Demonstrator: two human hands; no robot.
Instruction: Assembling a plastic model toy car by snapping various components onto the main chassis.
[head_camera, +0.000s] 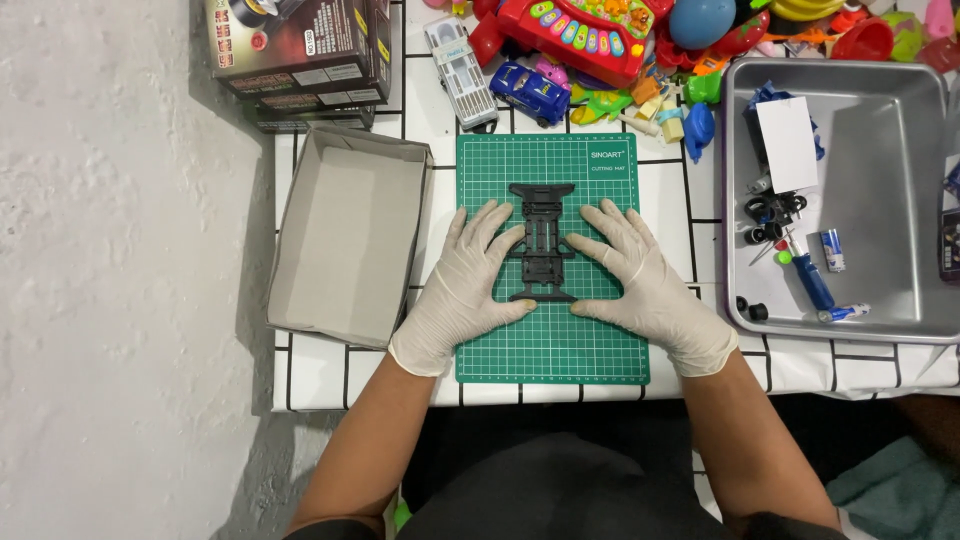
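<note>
On a white tiled table (330, 385) lies a green gridded cutting mat (548, 345) with a flat black plastic chassis frame (541, 241) at its centre; the gloved left hand (470, 280) and right hand (640, 278) rest flat beside it, fingers spread, fingertips touching its edges, gripping nothing

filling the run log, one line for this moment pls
left hand: flat on green mat | right hand: flat on mat | black frame: between hands, fingertips touching

A flat black plastic car frame (541, 243) lies in the middle of a green mat (550, 345). It is long and thin with many holes. Its long side points away from the person.
</note>
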